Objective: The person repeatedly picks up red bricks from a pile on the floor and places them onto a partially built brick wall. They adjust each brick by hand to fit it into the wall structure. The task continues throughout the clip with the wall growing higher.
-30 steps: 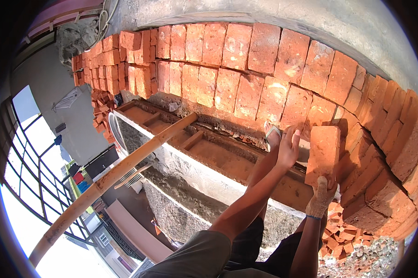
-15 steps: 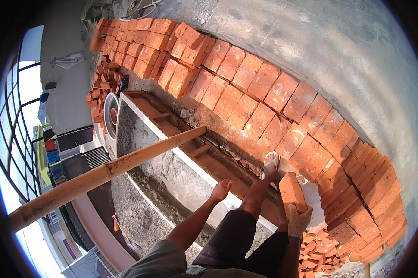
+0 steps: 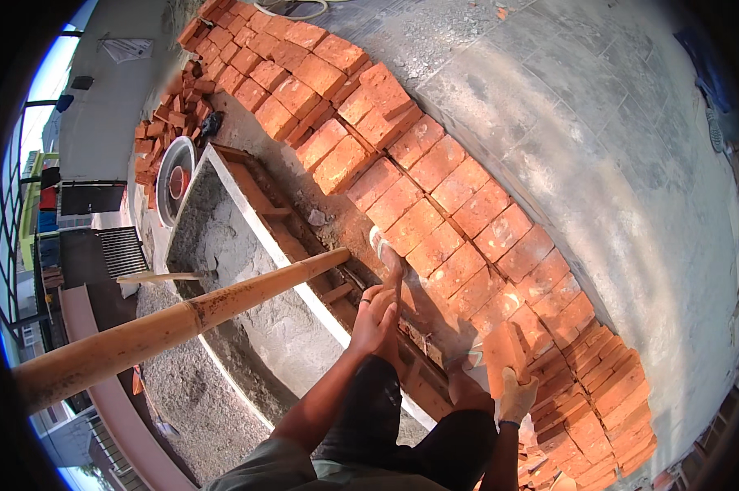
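Observation:
An orange-red brick (image 3: 504, 356) is held by one end in my right hand (image 3: 518, 397), which looks covered by a pale work glove. It is in front of the near part of a long stack of bricks (image 3: 459, 241). My left hand (image 3: 376, 317), with a dark ring on one finger, holds nothing; its fingers are loosely bent and partly apart. In view it overlaps my lower leg, above the edge of a long trough (image 3: 259, 237) with wet grey mortar in it.
A bamboo pole (image 3: 222, 307) slants across the trough from the left. A wooden handle (image 3: 161, 278) leans into the mortar. Beyond are a round basin (image 3: 175, 180) and a heap of loose bricks (image 3: 169, 119). Grey paved floor (image 3: 582, 155) lies right of the stack.
I have stepped forward along the stack, and my view has shifted. My left hand has swung forward, its fingers loosening. The brick stays in my right hand.

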{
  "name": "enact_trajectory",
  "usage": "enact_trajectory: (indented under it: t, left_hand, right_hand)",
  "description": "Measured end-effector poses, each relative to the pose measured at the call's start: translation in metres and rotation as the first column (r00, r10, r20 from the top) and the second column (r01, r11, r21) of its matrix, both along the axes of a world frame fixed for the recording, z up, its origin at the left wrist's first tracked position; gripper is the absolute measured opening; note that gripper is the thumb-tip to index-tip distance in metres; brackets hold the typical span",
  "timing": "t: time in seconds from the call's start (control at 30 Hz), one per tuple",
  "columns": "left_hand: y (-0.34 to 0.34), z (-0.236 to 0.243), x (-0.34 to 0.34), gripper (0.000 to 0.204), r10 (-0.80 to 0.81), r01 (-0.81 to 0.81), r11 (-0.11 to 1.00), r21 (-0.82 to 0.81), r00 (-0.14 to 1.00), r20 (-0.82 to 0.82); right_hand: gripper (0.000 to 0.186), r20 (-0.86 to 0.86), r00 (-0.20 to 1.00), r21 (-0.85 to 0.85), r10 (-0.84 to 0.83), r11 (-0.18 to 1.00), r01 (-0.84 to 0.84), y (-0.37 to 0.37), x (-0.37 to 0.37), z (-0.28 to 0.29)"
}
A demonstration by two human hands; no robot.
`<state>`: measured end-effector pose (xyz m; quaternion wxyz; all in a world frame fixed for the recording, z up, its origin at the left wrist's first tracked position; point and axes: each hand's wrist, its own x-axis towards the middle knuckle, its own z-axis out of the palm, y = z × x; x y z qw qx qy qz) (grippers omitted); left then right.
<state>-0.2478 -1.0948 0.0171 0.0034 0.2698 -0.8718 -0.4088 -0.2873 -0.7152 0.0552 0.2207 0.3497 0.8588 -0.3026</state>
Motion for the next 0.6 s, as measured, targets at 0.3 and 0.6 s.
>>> enact_trajectory:
  t: [0.3,0.6]
  left_hand:
    - [-0.337,-0.221,-0.119,0.094,0.793,-0.820,0.266,0.507,0.485,0.368]
    - [-0.439,-0.196,-0.199,0.111,0.694,-0.396,-0.039,0.918,0.650,0.310]
  right_hand:
    - [0.043,0.008,0.998,-0.622,0.056,0.782,-0.039,-0.339,-0.164,-0.058]
    - [0.068,0.285,0.932,-0.871,0.222,0.466,0.155,-0.654,-0.251,-0.181]
